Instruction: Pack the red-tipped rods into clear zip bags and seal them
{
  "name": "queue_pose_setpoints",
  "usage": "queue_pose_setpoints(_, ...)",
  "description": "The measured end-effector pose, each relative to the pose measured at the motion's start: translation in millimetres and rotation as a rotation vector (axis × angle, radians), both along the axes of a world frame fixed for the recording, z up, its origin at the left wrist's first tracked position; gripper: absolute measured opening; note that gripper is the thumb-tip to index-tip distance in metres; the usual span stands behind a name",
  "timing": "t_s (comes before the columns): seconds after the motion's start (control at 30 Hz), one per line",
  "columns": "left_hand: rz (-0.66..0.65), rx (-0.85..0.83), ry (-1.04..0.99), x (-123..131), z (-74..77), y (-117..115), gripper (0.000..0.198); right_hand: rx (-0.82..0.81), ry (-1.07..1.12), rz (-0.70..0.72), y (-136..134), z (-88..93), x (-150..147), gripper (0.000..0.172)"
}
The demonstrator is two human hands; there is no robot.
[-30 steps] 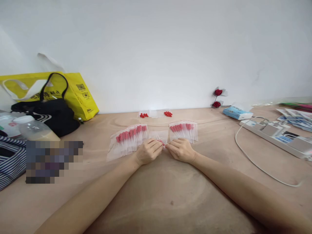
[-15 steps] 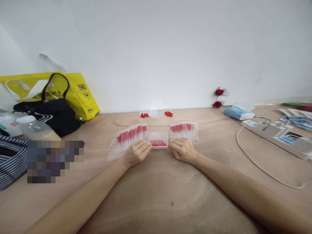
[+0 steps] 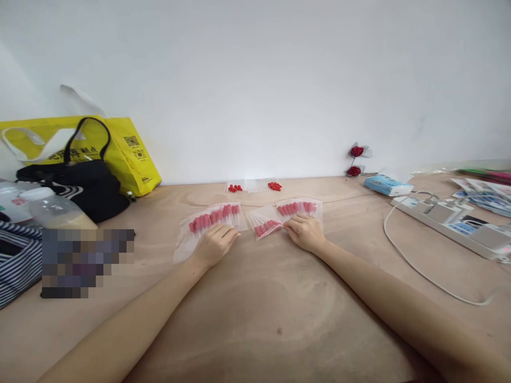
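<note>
My right hand [image 3: 305, 233] pinches the corner of a small clear zip bag [image 3: 264, 222] holding several red pieces; the bag is tilted, its right end raised toward a fanned pile of filled bags [image 3: 300, 208]. My left hand [image 3: 215, 246] rests with loosely curled fingers on the near edge of another fanned pile of filled bags [image 3: 211, 223] and holds nothing I can make out. Farther back, by the wall, lie loose red pieces [image 3: 275, 186] and a second little heap of red pieces [image 3: 235, 188] beside empty clear bags [image 3: 255, 185].
A black handbag [image 3: 82, 186] and a yellow shopping bag [image 3: 128, 151] stand at the back left, with a plastic bottle [image 3: 54, 210] and striped cloth [image 3: 18, 260]. At the right are a power strip [image 3: 451, 223], its white cable [image 3: 407, 255], a tissue pack [image 3: 388, 185] and two red roses [image 3: 355, 159].
Both hands pressed along the small bag's edge, then parted. My left hand let go and slid left onto the left pile. My right hand swung the bag toward the right pile.
</note>
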State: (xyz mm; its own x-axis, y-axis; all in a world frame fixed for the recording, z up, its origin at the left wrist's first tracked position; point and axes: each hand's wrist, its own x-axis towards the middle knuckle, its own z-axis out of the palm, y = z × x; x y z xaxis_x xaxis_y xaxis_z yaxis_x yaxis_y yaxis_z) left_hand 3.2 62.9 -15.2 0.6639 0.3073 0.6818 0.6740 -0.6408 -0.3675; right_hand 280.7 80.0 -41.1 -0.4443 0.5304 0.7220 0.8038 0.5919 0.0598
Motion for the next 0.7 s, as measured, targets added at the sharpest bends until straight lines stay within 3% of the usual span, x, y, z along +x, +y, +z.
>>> queue_pose_setpoints(0.17, -0.052, -0.171, -0.090, 18, -1.9, -14, 0.017, -0.047, -0.069, -0.012, 4, 3.1, -19, 0.025)
queue_pose_setpoints(0.27, -0.018, -0.280, -0.123, 26, -4.4, -18, 0.020, -0.129, -0.029, -0.035, 6, 11.1, -17, 0.028)
queue_pose_setpoints(0.5, 0.118, -0.479, 0.002, 40, -1.0, -7, 0.032, -0.425, 0.195, -0.568, 52, 33.1, 16, 0.033)
queue_pose_setpoints(0.6, 0.127, -0.567, 0.093, 44, 3.1, -2, 0.032, -0.569, 0.204, -0.630, 76, 33.1, 24, 0.041)
queue_pose_setpoints(0.7, 0.114, -0.582, 0.115, 43, 3.8, 0, 0.034, -0.680, 0.225, -0.596, 90, 30.1, 28, 0.037)
